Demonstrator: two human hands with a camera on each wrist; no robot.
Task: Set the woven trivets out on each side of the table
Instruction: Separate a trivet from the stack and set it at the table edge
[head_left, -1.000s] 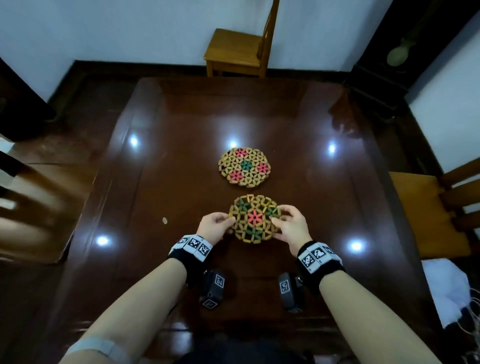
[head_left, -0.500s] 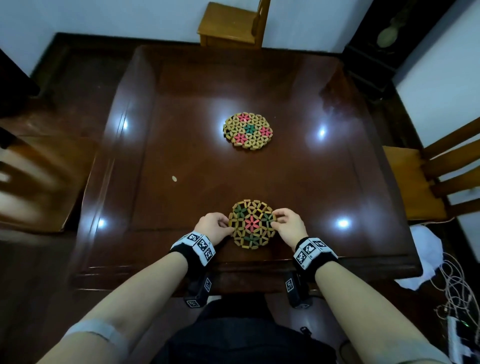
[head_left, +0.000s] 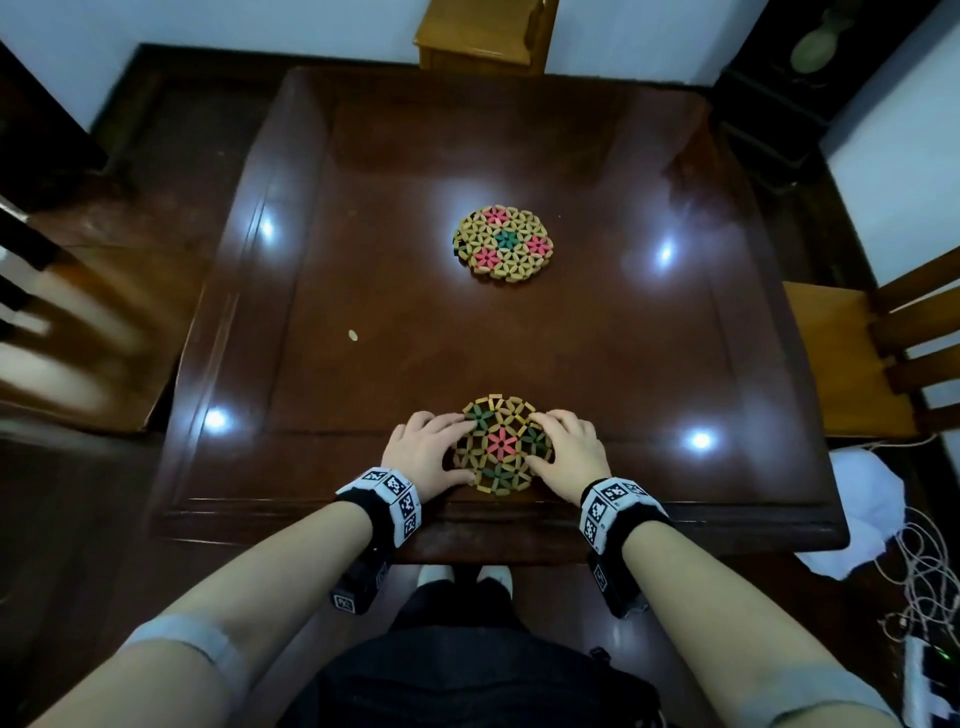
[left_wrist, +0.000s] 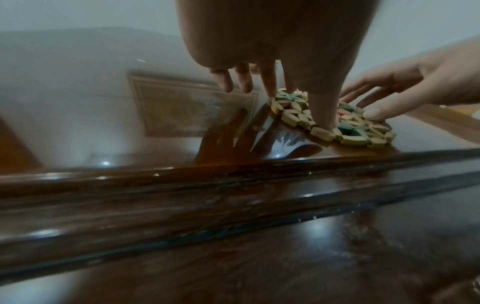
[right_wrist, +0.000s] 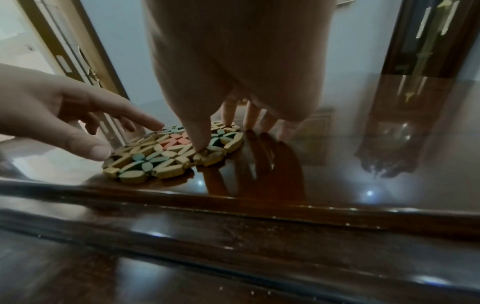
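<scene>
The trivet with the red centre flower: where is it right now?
Head view: the trivet lies flat near the table's near edge, between the left hand and right hand.

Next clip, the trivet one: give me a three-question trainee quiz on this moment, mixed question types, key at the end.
1. True or false: the round woven trivet with the pink centre flower lies flat by the near edge of the dark polished wooden table.
2. How many trivets are on the table?
3. Multiple choice: the left hand and right hand are A) lifting the near trivet, B) resting fingers on its two sides, C) off the table.

Key: 1 true. 2 two; the round woven trivet with the green centre flower lies near the table's middle. 3 B.
</scene>
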